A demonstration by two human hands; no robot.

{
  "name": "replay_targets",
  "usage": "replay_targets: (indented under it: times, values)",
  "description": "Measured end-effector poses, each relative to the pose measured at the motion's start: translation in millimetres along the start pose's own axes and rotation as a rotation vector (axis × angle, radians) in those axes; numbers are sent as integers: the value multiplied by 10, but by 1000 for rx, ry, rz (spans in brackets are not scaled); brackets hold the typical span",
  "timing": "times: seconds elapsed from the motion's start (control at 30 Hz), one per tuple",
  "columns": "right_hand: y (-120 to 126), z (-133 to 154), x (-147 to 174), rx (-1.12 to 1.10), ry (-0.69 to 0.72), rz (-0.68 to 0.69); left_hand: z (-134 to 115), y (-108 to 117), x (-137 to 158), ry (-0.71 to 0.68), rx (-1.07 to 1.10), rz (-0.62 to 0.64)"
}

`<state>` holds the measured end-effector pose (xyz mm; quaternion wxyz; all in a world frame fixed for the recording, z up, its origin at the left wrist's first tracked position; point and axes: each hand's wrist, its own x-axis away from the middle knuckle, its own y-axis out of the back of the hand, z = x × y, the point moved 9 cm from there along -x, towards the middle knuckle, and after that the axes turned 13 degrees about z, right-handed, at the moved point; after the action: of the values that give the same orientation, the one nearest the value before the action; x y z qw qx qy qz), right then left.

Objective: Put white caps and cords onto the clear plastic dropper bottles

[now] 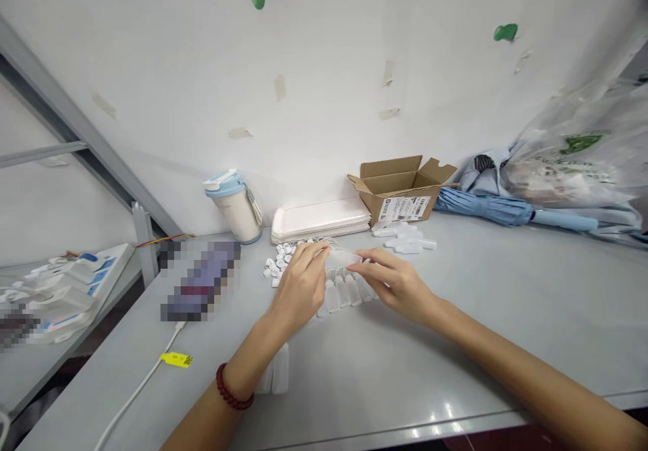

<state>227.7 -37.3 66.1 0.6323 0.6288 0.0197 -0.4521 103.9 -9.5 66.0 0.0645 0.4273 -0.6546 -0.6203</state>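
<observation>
Between my hands is a translucent white plastic tube [342, 257], raised a little over the table. My left hand [300, 282] pinches its left end, and the fingertips partly hide that end. At the other end, my right hand [397, 281] grips it with thumb and fingers. Just below lies a row of similar tubes [343, 293] with thin looped cords at their tops. Small white caps [276, 262] are heaped to the left of my left hand. More tubes [280, 370] lie beside my left forearm, partly covered by it.
Loose white tubes [408, 240] lie before an open cardboard box [399, 194]. Left of it are stacked white trays [324, 220] and a tumbler [235, 211]. A blurred phone [205, 282] with a cable is at left; a folded blue umbrella [486, 206] lies at right.
</observation>
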Motion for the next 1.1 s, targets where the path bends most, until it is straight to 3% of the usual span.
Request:
replay_targets:
  times: [0.53, 0.83, 1.1]
  values:
    - [-31, 51, -32, 20, -2, 59, -34, 83, 40, 45, 192, -74]
    - [-46, 44, -51, -12, -4, 77, -133, 109, 40, -34, 208, -69]
    - [-122, -138, 16, -105, -209, 116, -200, 32, 65, -101, 233, -33]
